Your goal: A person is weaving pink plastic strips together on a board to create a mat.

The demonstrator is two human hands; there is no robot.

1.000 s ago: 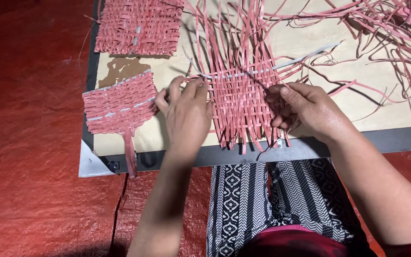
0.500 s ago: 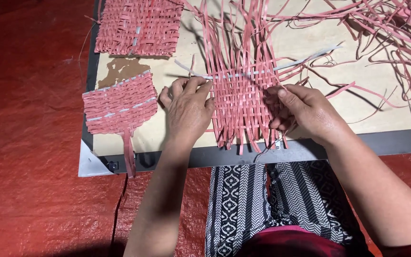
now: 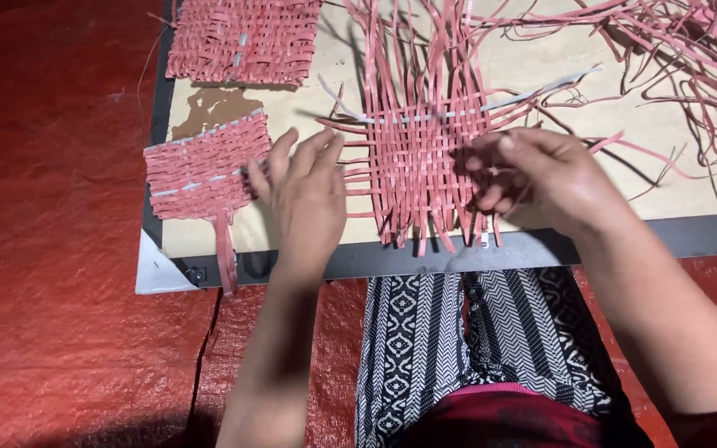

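A: Where does the half-woven mat (image 3: 421, 166) sit?

B: On the pale board (image 3: 624, 195), close to its near dark edge, straight in front of the person's patterned trousers (image 3: 475, 332). Its loose pink strips (image 3: 425, 50) run off the far side of the mat, probably kept long so more rows can be added.

A: And the hands?

B: The left hand (image 3: 304, 195) lies at the mat's left edge, fingers spread apart and flat, clamped on nothing; it seems to press the cross strips down so the weave keeps its shape. The right hand (image 3: 533, 178) is at the mat's right edge, fingers curled together around the strip ends there. Whether it truly pinches one strip, I cannot tell.

A: What else lies near the mat?

B: Left of it, a small finished woven square (image 3: 197, 170); beyond that, a second woven square (image 3: 242, 37). Right of the mat, a tangle of loose strips (image 3: 690, 58). Under the board is a red tarp (image 3: 51, 249).
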